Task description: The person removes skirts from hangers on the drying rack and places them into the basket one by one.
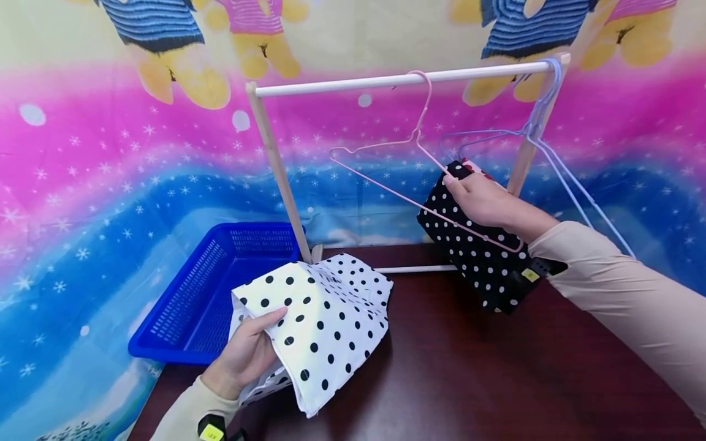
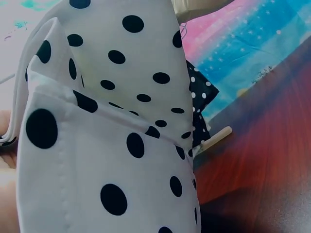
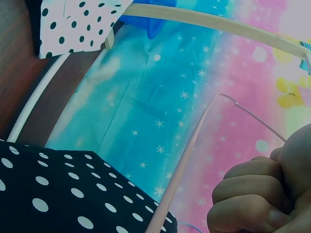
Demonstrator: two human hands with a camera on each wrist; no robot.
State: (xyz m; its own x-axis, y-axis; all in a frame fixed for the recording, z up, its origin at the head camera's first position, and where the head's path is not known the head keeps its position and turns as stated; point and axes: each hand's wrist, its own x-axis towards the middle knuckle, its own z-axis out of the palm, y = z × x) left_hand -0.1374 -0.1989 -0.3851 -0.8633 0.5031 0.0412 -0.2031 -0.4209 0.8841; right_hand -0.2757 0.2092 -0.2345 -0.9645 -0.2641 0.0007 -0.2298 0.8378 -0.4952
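My left hand grips the edge of a white cloth with black polka dots, its thumb lying on top. The cloth is folded and hangs open at one side above the table; it fills much of the left wrist view. With curled fingers, my right hand holds one shoulder of a pink wire hanger, whose hook is at the white rail. Behind that hanger is a black cloth with white dots, partly covered by the right hand. What holds the black cloth up is hidden.
Pale blue hangers hang at the rail's right end, by the wooden post. On the left stands a blue perforated basket, beside the rack's left post. Under everything lies a dark red-brown table; a patterned curtain hangs behind.
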